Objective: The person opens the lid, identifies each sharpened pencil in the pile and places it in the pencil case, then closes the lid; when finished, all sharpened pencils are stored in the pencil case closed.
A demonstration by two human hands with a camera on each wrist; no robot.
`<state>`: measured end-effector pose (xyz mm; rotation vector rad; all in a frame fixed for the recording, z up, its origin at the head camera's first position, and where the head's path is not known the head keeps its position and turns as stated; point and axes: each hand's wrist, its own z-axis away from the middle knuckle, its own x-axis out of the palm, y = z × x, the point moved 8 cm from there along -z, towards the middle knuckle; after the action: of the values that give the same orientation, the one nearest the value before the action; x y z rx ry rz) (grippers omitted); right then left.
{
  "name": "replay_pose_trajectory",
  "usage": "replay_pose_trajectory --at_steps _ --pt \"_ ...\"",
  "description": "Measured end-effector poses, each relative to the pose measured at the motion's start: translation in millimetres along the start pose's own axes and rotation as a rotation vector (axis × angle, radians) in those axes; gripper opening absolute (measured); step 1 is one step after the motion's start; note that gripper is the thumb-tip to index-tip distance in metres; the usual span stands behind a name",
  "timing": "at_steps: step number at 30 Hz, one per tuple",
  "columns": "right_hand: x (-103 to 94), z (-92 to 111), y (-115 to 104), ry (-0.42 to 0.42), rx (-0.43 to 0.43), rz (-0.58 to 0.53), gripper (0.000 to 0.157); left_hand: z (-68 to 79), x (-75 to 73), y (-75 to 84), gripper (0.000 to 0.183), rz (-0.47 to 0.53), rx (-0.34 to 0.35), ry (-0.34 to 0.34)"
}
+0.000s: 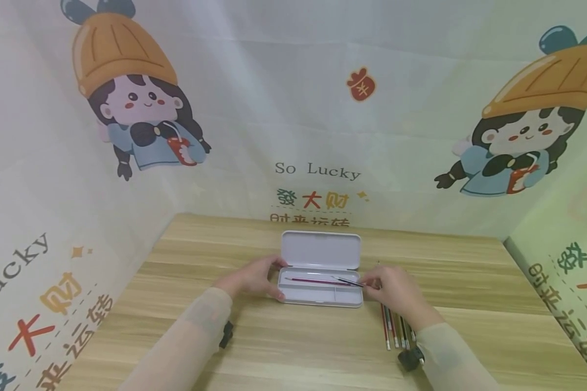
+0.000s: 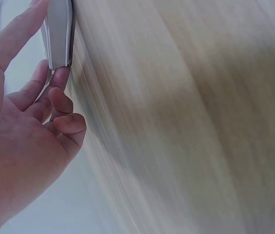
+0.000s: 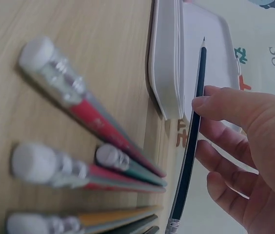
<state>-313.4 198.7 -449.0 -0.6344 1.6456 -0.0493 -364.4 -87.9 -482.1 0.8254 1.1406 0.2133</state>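
Note:
An open white pencil case (image 1: 303, 296) lies on the table, its lid (image 1: 320, 250) tipped back. At the case's left end, my left hand (image 1: 256, 278) grips it, thumb at the front corner and fingers at the back. The left wrist view shows the fingers around the end of the case (image 2: 58, 39). A dark pencil (image 3: 191, 141) is pinched between thumb and fingers of my right hand (image 1: 393, 285), its sharpened tip pointing left over the case. Inside the long compartment lies a dark red pencil (image 1: 308, 281).
Several pencils (image 1: 395, 331) with white erasers lie side by side right of the case, partly beneath my right hand and wrist. The wooden table (image 1: 293, 347) meets printed cloth walls (image 1: 244, 179) at its back and sides.

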Motion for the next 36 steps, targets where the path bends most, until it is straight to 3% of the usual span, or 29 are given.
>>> replay_pose_trajectory --at_steps 10,18,31,36 --pt "5.5 -15.4 -12.6 -0.033 -0.014 0.023 0.015 0.8 -2.7 -2.4 0.078 0.012 0.0 0.007" --pt "10.1 -24.6 -21.5 -0.02 -0.101 0.036 0.013 -0.7 -0.9 -1.8 0.079 0.013 0.009 -0.007" --pt "23.9 -40.0 -34.9 -0.072 -0.026 0.006 0.015 -3.1 1.2 -2.5 0.078 0.017 0.009 -0.012" --pt "27.5 -46.3 -44.0 -0.084 -0.062 0.011 0.014 -3.7 1.6 -3.7 0.078 0.011 0.014 -0.006"
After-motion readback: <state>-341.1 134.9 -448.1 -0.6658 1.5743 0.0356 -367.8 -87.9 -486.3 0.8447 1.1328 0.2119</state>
